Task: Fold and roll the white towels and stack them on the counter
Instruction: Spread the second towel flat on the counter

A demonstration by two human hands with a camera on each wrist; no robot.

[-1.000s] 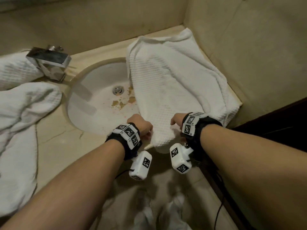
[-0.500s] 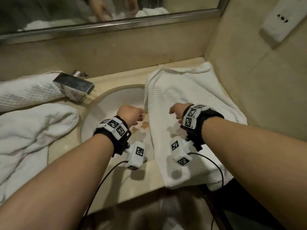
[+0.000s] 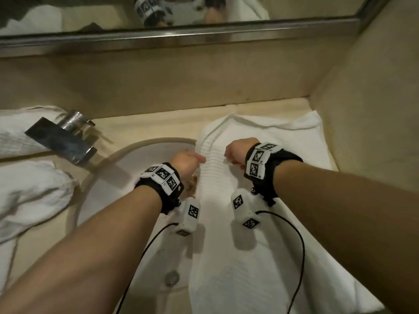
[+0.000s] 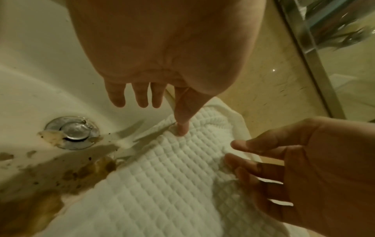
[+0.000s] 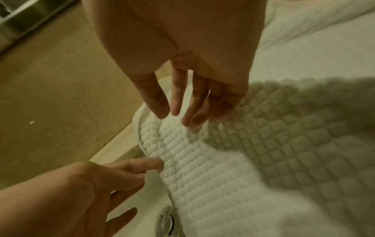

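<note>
A white waffle-weave towel [image 3: 260,245] lies flat along the counter right of the sink, its left edge hanging over the basin rim. My left hand [image 3: 188,160] reaches over the basin with fingers extended, and its index fingertip [image 4: 182,129] presses the towel's [image 4: 172,184] left edge. My right hand [image 3: 235,150] hovers palm down over the towel [image 5: 243,176] near its far end. Its fingers [image 5: 194,112] are straight and spread, the tips brushing the fabric. Neither hand grips anything.
The white sink basin [image 3: 127,177] holds brown stains [image 4: 87,173] and a metal drain [image 4: 72,133]. A chrome faucet [image 3: 61,139] stands at the back left. Other white towels [image 3: 29,196] lie heaped at the left. A mirror [image 3: 181,10] and a side wall [image 3: 374,109] close in the counter.
Both hands left the towel's near end at the counter front and moved up along it toward the back wall. Their fingers went from curled to straight.
</note>
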